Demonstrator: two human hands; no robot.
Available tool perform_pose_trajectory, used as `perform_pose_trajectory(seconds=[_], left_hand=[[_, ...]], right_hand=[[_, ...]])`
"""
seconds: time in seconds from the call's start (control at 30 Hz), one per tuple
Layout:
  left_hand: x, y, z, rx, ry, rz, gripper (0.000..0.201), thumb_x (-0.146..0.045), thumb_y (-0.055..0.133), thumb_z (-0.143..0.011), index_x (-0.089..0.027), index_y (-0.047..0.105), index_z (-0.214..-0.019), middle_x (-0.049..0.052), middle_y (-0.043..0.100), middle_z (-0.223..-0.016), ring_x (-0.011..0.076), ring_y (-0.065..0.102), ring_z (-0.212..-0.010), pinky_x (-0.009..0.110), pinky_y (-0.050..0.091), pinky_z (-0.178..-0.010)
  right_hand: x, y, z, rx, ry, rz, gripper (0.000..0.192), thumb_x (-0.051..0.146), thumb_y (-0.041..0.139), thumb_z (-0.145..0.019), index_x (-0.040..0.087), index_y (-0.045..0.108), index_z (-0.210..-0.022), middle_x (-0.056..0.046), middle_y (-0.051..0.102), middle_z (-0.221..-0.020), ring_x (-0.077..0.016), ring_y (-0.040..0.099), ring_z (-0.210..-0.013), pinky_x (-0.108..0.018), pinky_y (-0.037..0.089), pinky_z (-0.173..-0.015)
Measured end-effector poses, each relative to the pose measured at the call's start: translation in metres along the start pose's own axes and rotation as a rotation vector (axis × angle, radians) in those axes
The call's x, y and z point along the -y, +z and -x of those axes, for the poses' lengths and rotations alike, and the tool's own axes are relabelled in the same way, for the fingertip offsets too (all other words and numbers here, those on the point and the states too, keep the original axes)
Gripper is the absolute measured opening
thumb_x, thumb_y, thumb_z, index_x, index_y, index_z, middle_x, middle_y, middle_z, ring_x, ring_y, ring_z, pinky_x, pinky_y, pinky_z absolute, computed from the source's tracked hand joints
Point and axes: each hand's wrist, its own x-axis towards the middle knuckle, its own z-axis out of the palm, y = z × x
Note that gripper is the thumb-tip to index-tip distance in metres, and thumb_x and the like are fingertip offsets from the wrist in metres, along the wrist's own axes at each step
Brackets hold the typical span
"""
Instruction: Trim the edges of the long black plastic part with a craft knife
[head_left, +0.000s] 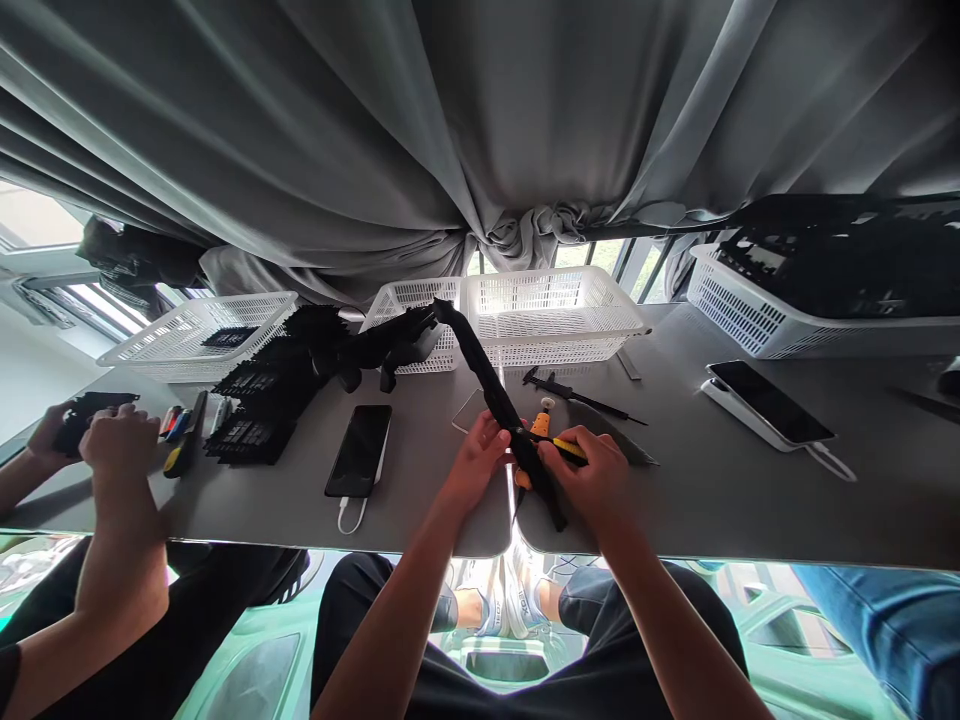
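A long black plastic strip part (491, 385) runs slantwise from the white baskets down to the table's front edge. My left hand (474, 455) grips this strip near its lower half. My right hand (592, 472) holds a yellow and black tool (568, 449) against the strip. A small orange and white object (543, 419) sits just behind my hands.
White mesh baskets (555, 315) stand at the back, another (742, 310) with black parts at the right. Black parts (262, 395) are piled at the left. Phones (360, 450) (769, 402) and a caliper (577, 395) lie on the grey table (750, 500). A co-worker's hands (105, 435) work at the left.
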Motion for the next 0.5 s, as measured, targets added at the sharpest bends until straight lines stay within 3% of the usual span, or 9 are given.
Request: perform_pose_trajectory(seconds=[0.3,0.5], left_hand=[[-0.0019,0.0013,-0.0019,-0.044,0.057,0.014,0.057,-0.048,0.092,-0.086,-0.026,0.059,-0.128,0.012,0.071,-0.142,0.0301,0.075,-0.118,0.045,0.062,-0.098],[0.0001,0.0021,-0.0022,-0.046,0.071,0.02,0.069,-0.046,0.092,-0.086,-0.028,0.051,-0.139,0.014,0.073,-0.142,0.032,0.076,-0.12,0.053,0.059,-0.105]], right_hand=[[-0.0003,0.0014,0.0006,0.015,-0.057,0.054,0.037,0.057,0.065,-0.104,0.025,0.069,-0.088,-0.001,0.078,-0.082,-0.0207,0.063,-0.069,-0.034,0.044,-0.075],[0.0003,0.001,-0.0012,0.007,-0.087,0.1,0.037,0.054,0.062,-0.107,0.024,0.068,-0.087,-0.001,0.077,-0.084,-0.02,0.065,-0.07,-0.034,0.043,-0.076]])
